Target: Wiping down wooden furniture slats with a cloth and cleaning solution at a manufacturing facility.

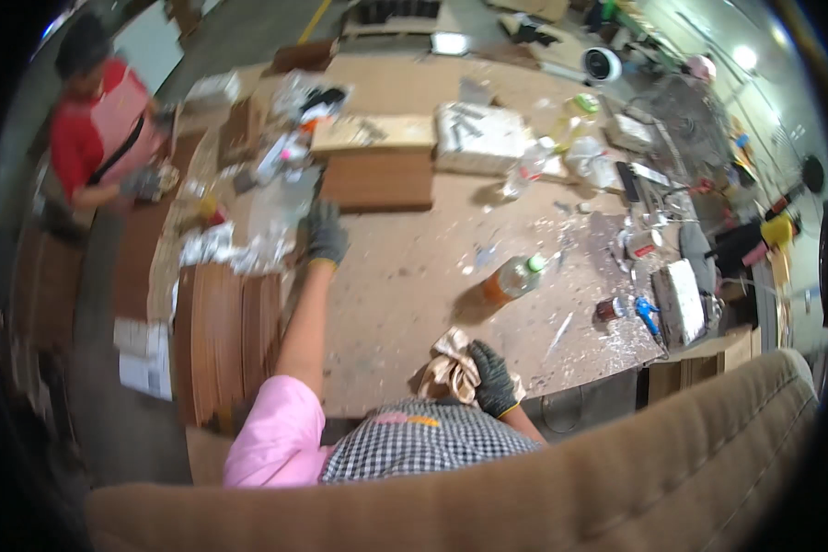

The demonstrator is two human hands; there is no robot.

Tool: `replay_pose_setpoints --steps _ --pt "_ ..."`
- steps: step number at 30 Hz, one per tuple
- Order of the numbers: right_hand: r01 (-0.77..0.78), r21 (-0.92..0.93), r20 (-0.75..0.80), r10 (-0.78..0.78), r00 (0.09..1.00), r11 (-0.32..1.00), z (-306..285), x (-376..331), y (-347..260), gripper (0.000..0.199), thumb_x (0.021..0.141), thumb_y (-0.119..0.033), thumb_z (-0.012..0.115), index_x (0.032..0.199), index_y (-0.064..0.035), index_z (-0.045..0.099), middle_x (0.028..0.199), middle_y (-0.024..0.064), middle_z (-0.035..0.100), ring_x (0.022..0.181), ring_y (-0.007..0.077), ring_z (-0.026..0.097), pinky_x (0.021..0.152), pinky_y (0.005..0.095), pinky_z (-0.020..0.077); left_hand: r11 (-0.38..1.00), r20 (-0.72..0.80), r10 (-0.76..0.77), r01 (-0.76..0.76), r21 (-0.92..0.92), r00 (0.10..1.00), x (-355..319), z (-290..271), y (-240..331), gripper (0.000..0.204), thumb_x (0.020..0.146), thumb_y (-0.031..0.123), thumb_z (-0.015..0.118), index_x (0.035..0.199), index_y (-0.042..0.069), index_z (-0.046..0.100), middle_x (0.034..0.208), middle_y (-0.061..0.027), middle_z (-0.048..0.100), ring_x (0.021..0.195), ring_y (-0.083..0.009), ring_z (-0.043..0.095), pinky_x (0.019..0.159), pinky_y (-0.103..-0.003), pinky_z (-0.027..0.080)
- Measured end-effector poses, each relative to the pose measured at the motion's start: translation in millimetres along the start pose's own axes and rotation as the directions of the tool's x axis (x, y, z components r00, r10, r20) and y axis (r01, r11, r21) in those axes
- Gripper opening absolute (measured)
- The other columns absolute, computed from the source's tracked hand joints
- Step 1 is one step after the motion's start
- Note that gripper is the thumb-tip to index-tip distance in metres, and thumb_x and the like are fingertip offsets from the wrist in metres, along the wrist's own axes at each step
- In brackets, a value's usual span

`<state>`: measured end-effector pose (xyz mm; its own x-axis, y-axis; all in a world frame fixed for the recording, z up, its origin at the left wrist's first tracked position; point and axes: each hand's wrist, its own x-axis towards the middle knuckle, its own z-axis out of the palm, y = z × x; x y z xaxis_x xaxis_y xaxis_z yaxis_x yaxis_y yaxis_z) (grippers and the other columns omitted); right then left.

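Near the centre of the frame, the person's left hand (pixel 327 241), in a dark glove, is stretched across the desk (pixel 386 304) to the near left corner of a brown wooden block (pixel 377 182), which sits in the upper middle. Its fingers lie extended, the grip open; whether they press the block or only come close to it, I can't tell from here. At the lower middle, by the desk's near edge, the right hand (pixel 494 379), gloved too, has its grip closed on a crumpled cream cloth (pixel 453 362). Between the hands and to the right stands an uncapped-looking risk that is in fact capped: a bottle (pixel 513 280) of amber liquid, upright under its green cap (pixel 535 263). A wide sweep of the cloth could knock it over, and if that cap is loose the liquid could run over the desk. The block might slide or twist if pushed at its corner alone, jostling the pale board (pixel 373 134) just behind it. At the right, a small dark jar (pixel 608 309) and a blue tool (pixel 648 317) lie near the edge, where a stray sleeve could tip them off.
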<state>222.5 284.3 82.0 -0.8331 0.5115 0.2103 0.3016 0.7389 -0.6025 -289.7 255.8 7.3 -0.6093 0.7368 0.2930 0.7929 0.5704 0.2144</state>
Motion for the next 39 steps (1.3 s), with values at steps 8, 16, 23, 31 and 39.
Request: replay_pose_setpoints --steps 8,16,23,31,39 --pt "-0.284 0.34 -0.149 0.35 0.925 0.897 16 -21 27 0.055 0.082 -0.024 0.069 0.13 -0.0006 0.055 0.13 0.0224 0.057 0.118 0.0391 0.057 0.104 0.0447 0.0446 0.978 0.146 -0.201 0.207 -0.029 0.969 48 10 15 0.048 0.085 0.022 0.071 0.128 0.009 0.055 0.142 -0.02 0.047 0.12 -0.0395 0.056 0.098 -0.046 0.049" --pt "-0.154 0.01 -0.797 0.101 0.596 0.988 -110 101 9 0.05 0.08 -0.011 0.072 0.127 -0.0012 0.058 0.122 0.0174 0.06 0.114 0.0323 0.059 0.1 0.0412 0.0472 0.985 0.139 -0.093 0.071 0.154 0.986 58 -35 6 0.038 0.08 0.023 0.077 0.113 0.01 0.064 0.123 -0.0188 0.06 0.112 -0.0378 0.06 0.094 -0.045 0.051" --pt "-0.202 -0.437 -0.374 0.027 0.927 0.877 -119 148 27 0.049 0.079 -0.005 0.059 0.127 -0.0119 0.064 0.13 0.0181 0.062 0.112 0.0383 0.061 0.098 0.047 0.0469 0.95 0.034 0.301 -0.303 0.072 0.953 41 -8 24 0.031 0.083 0.024 0.074 0.107 0.008 0.063 0.104 -0.0193 0.065 0.101 -0.0396 0.062 0.085 -0.047 0.051" --pt "-0.258 -0.4 -0.569 -0.017 0.822 0.879 -115 142 29 0.048 0.073 -0.001 0.063 0.121 -0.0088 0.063 0.114 0.0224 0.066 0.102 0.0412 0.064 0.086 0.0483 0.0522 0.106 0.577 -0.312 0.631 -0.768 0.755 -146 -55 108 0.016 0.097 0.021 0.061 0.103 0.011 0.05 0.076 -0.0086 0.066 0.049 -0.0187 0.061 0.039 -0.03 0.045" --pt "-0.018 -0.249 -0.42 -0.092 0.903 0.968 -100 158 73 0.041 0.082 -0.01 0.065 0.123 -0.0052 0.06 0.11 0.02 0.064 0.103 0.0386 0.06 0.092 0.0467 0.0482 -0.332 0.695 -0.387 0.612 -0.718 0.606 -203 -78 117 0.032 0.097 0.007 0.059 0.122 -0.008 0.047 0.112 -0.0223 0.056 0.089 -0.0267 0.064 0.07 -0.031 0.061"
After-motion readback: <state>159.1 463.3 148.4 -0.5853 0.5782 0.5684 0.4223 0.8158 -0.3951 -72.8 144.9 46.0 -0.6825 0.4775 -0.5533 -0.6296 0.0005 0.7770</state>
